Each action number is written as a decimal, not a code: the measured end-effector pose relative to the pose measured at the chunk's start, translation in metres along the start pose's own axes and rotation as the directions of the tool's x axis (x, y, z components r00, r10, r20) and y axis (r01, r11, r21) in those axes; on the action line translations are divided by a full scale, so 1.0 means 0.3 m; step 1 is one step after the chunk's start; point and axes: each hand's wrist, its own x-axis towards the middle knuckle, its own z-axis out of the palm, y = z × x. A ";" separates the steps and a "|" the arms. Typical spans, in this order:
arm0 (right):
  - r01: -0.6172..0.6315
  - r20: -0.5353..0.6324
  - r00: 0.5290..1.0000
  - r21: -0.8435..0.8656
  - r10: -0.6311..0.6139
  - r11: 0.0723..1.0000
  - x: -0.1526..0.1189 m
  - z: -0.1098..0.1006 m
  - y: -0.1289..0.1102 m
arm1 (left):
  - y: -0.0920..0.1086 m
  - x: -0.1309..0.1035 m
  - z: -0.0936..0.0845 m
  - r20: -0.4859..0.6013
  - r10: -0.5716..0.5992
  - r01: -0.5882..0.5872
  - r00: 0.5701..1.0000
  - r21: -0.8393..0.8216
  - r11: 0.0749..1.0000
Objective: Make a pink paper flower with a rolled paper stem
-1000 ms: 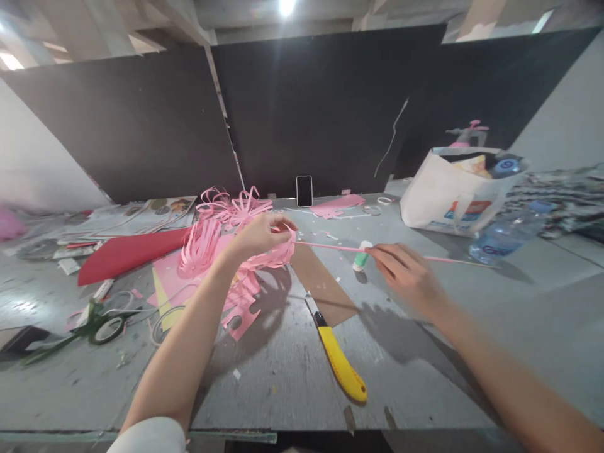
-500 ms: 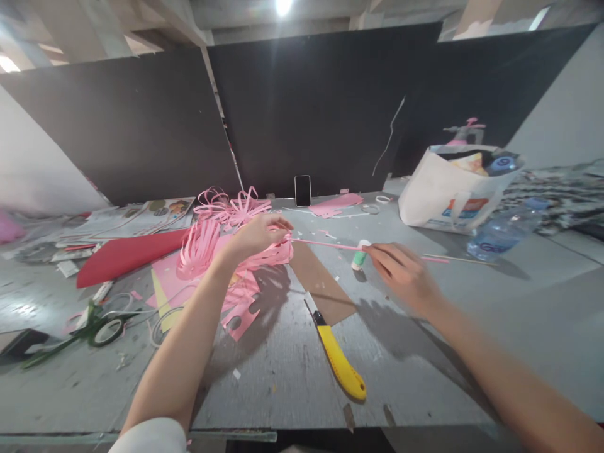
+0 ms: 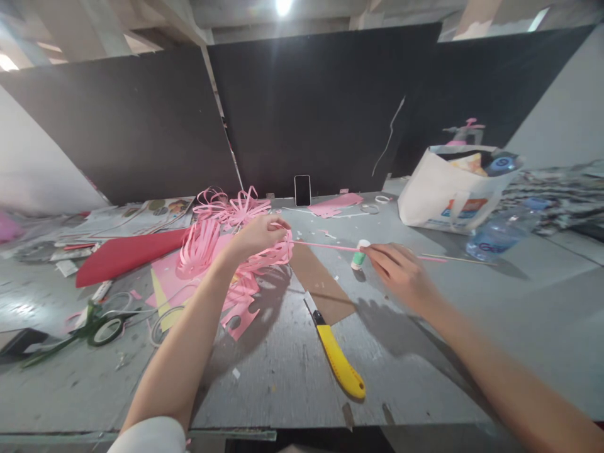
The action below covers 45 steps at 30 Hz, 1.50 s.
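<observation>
My left hand [image 3: 262, 234] is closed around the end of a thin stick [image 3: 325, 245] covered in pink, where a bunch of looped pink paper strips [image 3: 276, 253] hangs. Fingers of my right hand [image 3: 399, 269] pinch the same stick further along. Past that hand the stick runs on to the right and ends in a bare tan length. Behind the right fingertips stands a small green and white spool [image 3: 359, 255]. A brown card strip [image 3: 325, 283] lies below the stick, and the blade of a yellow utility knife [image 3: 340, 362] rests at its edge.
Left are more pink fringed strips [image 3: 201, 248], a red paper sheet [image 3: 127, 255], green tape [image 3: 107, 330] and wire coils. A phone [image 3: 302, 190] leans at the back wall. On the right stand a white bag [image 3: 438, 195] and a plastic bottle [image 3: 503, 236].
My right hand has shifted slightly left and down with the stick in its fingers. My left hand's fingers have curled in a little; the knife and other things stay put.
</observation>
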 end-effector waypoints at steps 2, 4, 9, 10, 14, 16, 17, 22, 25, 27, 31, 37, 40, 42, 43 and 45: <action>0.001 -0.002 1.000 0.001 -0.001 1.000 0.000 0.000 0.000 | -0.004 0.001 0.002 -0.004 0.025 -0.025 1.000 0.019 1.000; 0.003 0.001 1.000 0.002 -0.003 1.000 -0.001 0.000 0.002 | -0.007 0.003 0.003 -0.013 0.045 -0.045 0.999 0.035 0.998; 0.026 0.014 1.000 -0.019 -0.025 0.999 -0.011 0.006 0.011 | -0.003 0.007 0.010 0.004 -0.027 0.027 1.000 0.032 0.999; 0.027 0.018 0.999 -0.022 -0.027 0.999 -0.014 0.008 0.013 | -0.001 0.007 0.011 0.010 -0.029 0.029 1.000 0.029 0.999; 0.028 0.029 0.999 -0.030 -0.027 0.999 -0.022 0.017 0.015 | 0.002 0.006 0.011 0.012 -0.045 0.044 0.999 0.020 0.999; 0.027 0.021 0.999 -0.039 -0.026 0.999 -0.024 0.021 0.014 | 0.003 0.007 0.010 0.016 -0.067 0.067 0.998 0.021 0.998; 0.027 0.017 1.000 -0.040 -0.026 0.999 -0.025 0.023 0.013 | 0.005 0.007 0.009 0.025 -0.077 0.076 0.997 0.021 0.997; 0.020 0.040 0.999 -0.019 -0.019 1.000 -0.025 0.030 0.005 | 0.031 -0.001 0.008 0.074 -0.063 0.063 0.995 0.002 0.998; 0.036 0.031 0.999 -0.011 -0.036 0.999 -0.020 0.033 -0.007 | 0.045 -0.007 0.011 0.083 -0.069 0.069 0.994 -0.007 0.998; 0.058 0.030 0.998 -0.008 -0.057 0.998 -0.015 0.035 -0.018 | 0.047 -0.007 0.018 0.100 -0.076 0.081 0.992 -0.040 0.996; 0.088 0.045 0.995 -0.045 -0.086 0.995 -0.002 0.039 -0.046 | 0.046 -0.003 0.040 0.161 -0.030 0.048 0.986 -0.109 0.993; 0.094 0.073 0.993 -0.056 -0.090 0.994 0.000 0.061 -0.076 | 0.084 -0.010 0.072 0.240 -0.030 0.040 0.970 -0.040 0.998; 0.074 0.082 0.994 -0.045 -0.071 0.996 -0.007 0.079 -0.086 | 0.094 -0.015 0.067 0.294 0.039 -0.041 0.955 0.003 0.999; 0.058 0.090 0.994 -0.034 -0.055 0.998 -0.012 0.092 -0.093 | 0.094 -0.026 0.041 0.323 0.065 -0.086 0.944 0.052 0.995; 0.051 0.093 0.994 -0.027 -0.048 0.998 -0.016 0.098 -0.096 | 0.095 -0.036 0.021 0.333 0.060 -0.087 0.941 0.067 0.994; 0.040 0.109 0.993 -0.017 -0.038 0.999 -0.023 0.109 -0.102 | 0.104 -0.066 -0.032 0.318 0.014 -0.033 0.948 0.054 0.998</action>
